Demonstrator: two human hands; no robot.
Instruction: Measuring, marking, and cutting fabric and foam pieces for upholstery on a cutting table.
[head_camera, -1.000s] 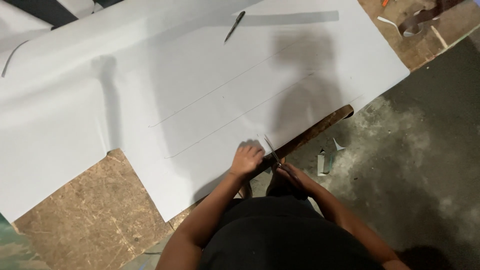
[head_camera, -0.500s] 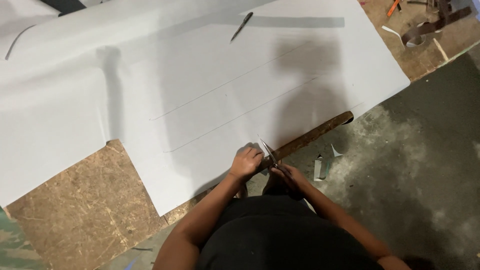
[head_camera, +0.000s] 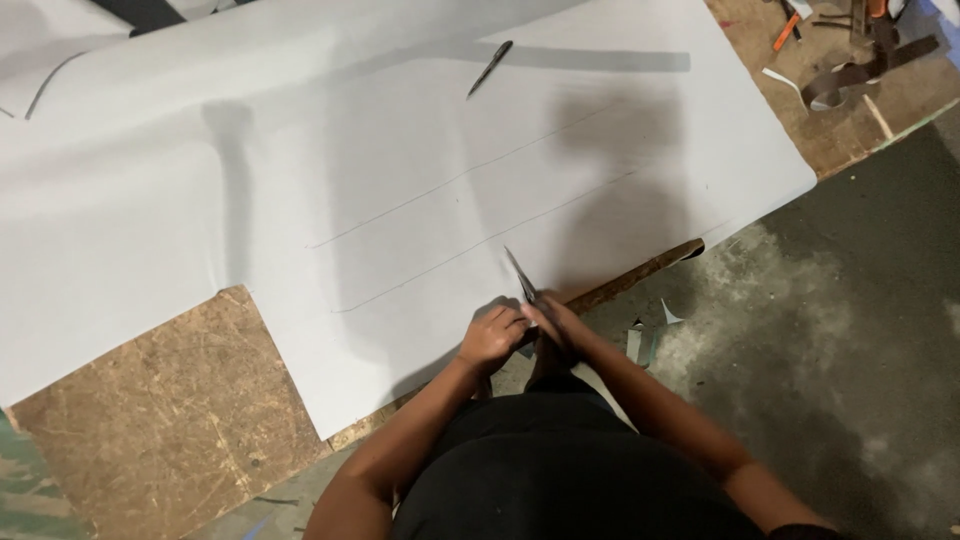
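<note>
A large white sheet (head_camera: 420, 170) with long drawn lines covers a chipboard table (head_camera: 150, 400). At the sheet's near edge, my right hand (head_camera: 562, 325) holds scissors (head_camera: 520, 275) whose blades point up into the sheet. My left hand (head_camera: 492, 335) sits right beside it, fingers curled on the sheet's edge by the cut. Both hands touch each other at the table's front edge.
A dark pen-like tool (head_camera: 489, 68) lies on the sheet at the far middle. Small tools and a curled strip (head_camera: 835, 85) sit at the table's far right corner. White offcuts (head_camera: 640, 340) lie on the grey concrete floor (head_camera: 850, 330) to the right.
Both hands stay at the same spot on the sheet's near edge; the scissors' blades have reached slightly further into the sheet. The view shifted a little.
</note>
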